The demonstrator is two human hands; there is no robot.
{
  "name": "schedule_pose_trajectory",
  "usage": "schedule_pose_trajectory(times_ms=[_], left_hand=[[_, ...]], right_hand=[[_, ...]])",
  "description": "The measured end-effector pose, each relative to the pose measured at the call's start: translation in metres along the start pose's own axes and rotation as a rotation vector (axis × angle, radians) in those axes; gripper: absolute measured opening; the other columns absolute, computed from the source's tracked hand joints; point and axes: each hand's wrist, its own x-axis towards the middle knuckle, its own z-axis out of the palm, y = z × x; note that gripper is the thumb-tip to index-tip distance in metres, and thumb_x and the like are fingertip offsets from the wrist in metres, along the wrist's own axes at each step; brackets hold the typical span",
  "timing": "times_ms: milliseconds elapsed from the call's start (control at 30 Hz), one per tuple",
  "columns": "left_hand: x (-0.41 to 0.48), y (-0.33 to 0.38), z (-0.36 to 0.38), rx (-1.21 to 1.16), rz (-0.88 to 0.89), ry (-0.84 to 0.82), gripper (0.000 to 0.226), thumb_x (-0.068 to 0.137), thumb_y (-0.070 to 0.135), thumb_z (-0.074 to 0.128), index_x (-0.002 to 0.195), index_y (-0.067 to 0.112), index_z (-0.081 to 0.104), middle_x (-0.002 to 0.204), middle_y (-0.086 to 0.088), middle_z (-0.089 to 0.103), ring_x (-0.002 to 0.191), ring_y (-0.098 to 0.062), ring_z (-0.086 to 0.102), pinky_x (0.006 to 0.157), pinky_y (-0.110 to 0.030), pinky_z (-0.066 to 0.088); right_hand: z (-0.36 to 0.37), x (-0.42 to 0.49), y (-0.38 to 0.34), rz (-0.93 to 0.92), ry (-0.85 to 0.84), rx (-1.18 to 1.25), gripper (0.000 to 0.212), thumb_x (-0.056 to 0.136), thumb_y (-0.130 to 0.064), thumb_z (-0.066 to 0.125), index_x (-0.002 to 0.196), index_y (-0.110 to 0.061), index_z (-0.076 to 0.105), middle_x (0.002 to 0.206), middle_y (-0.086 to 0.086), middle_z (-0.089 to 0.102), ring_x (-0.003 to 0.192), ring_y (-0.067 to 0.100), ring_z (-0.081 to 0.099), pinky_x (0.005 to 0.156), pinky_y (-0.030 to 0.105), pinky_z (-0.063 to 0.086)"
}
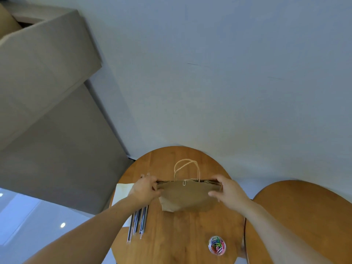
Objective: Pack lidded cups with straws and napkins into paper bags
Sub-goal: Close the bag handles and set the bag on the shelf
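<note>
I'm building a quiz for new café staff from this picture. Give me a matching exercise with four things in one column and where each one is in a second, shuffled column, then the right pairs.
Things
1. paper bag
2. straws
3. tub of paper clips
4. white napkin

Places
A. near right part of the table
B. lying side by side at the table's left edge
C. pinched at its top corners by the left hand and right hand
D. flat on the table's left side, farther back than the straws

Pairs: 1-C, 2-B, 3-A, 4-D
</note>
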Motion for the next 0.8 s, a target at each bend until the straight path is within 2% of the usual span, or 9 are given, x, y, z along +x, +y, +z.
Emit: schedule_pose_trajectory(times_ms=[33,67,133,233,367,433,500,633,800], left_hand=[[-0.001,0.001,0.0,0.0,-0.01,0.012,0.012,0.09,0.029,0.067,0.082,0.026,0.058,0.078,0.01,0.053,0.07,-0.004,0.051,0.056,-0.018,0.039],[-0.002,0.001,0.001,-0.013,-0.019,0.025,0.022,0.092,0.031,0.065,0.073,0.028,0.053,0.074,0.009,0.052,0.067,-0.005,0.049,0.054,-0.02,0.036],[-0.006,0.0,-0.002,-0.072,-0.032,0.06,0.027,0.094,0.03,0.063,0.069,0.024,0.053,0.072,0.004,0.055,0.067,-0.011,0.052,0.059,-0.027,0.043],[-0.018,-0.001,-0.016,-0.232,-0.023,0.11,0.01,0.094,0.028,0.064,0.089,0.021,0.069,0.077,0.006,0.067,0.074,-0.011,0.063,0.071,-0.031,0.052],[-0.043,0.005,-0.054,-0.484,0.03,0.17,0.009,0.095,0.025,0.064,0.09,0.031,0.069,0.066,0.011,0.069,0.058,-0.001,0.062,0.06,-0.02,0.05],[-0.058,0.007,-0.079,-0.566,0.042,0.227,0.008,0.095,0.025,0.064,0.089,0.025,0.069,0.069,0.003,0.071,0.058,-0.009,0.064,0.06,-0.025,0.053],[-0.076,0.005,-0.107,-0.598,0.066,0.303,0.01,0.095,0.025,0.064,0.088,0.019,0.068,0.076,-0.004,0.072,0.065,-0.013,0.067,0.064,-0.028,0.054],[-0.118,-0.002,-0.171,-0.619,0.197,0.465,0.008,0.097,0.026,0.061,0.093,0.027,0.068,0.084,0.011,0.074,0.074,0.001,0.067,0.063,-0.01,0.049],[-0.171,-0.013,-0.254,-0.623,0.308,0.674,0.01,0.096,0.028,0.061,0.088,0.033,0.065,0.085,0.012,0.072,0.074,0.002,0.065,0.062,-0.009,0.049]], right_hand=[[0.003,0.004,0.001,0.019,0.031,0.031,0.035,0.088,-0.035,0.072,0.12,-0.03,0.059,0.099,-0.018,0.068,0.076,-0.004,0.067,0.078,0.028,0.056],[0.004,0.006,0.0,0.033,0.084,0.075,0.023,0.089,-0.032,0.071,0.11,-0.027,0.063,0.083,-0.014,0.069,0.066,-0.002,0.067,0.073,0.031,0.057],[0.006,0.008,-0.002,0.045,0.181,0.169,0.01,0.088,-0.028,0.073,0.094,-0.027,0.065,0.069,-0.009,0.069,0.061,0.0,0.067,0.068,0.035,0.057],[0.004,0.003,-0.018,0.046,0.239,0.31,0.008,0.089,-0.025,0.072,0.088,-0.029,0.065,0.072,-0.008,0.071,0.065,0.006,0.07,0.064,0.037,0.058],[-0.009,0.0,-0.062,0.019,0.354,0.532,0.008,0.092,-0.016,0.068,0.093,-0.02,0.061,0.085,0.003,0.071,0.068,0.014,0.073,0.053,0.036,0.057],[-0.017,-0.002,-0.095,-0.031,0.42,0.613,0.009,0.093,-0.011,0.066,0.093,-0.017,0.059,0.087,0.005,0.07,0.067,0.018,0.073,0.05,0.035,0.055],[-0.027,-0.008,-0.134,-0.108,0.483,0.629,0.011,0.093,-0.01,0.066,0.093,-0.018,0.059,0.084,0.005,0.069,0.065,0.017,0.072,0.047,0.029,0.054],[-0.046,-0.022,-0.221,-0.274,0.602,0.611,0.014,0.092,-0.015,0.067,0.094,-0.026,0.058,0.08,0.001,0.07,0.061,0.013,0.068,0.049,0.023,0.053],[-0.067,-0.034,-0.331,-0.455,0.7,0.593,0.014,0.094,-0.018,0.066,0.104,-0.023,0.057,0.089,0.0,0.067,0.055,0.006,0.064,0.049,0.019,0.054]])
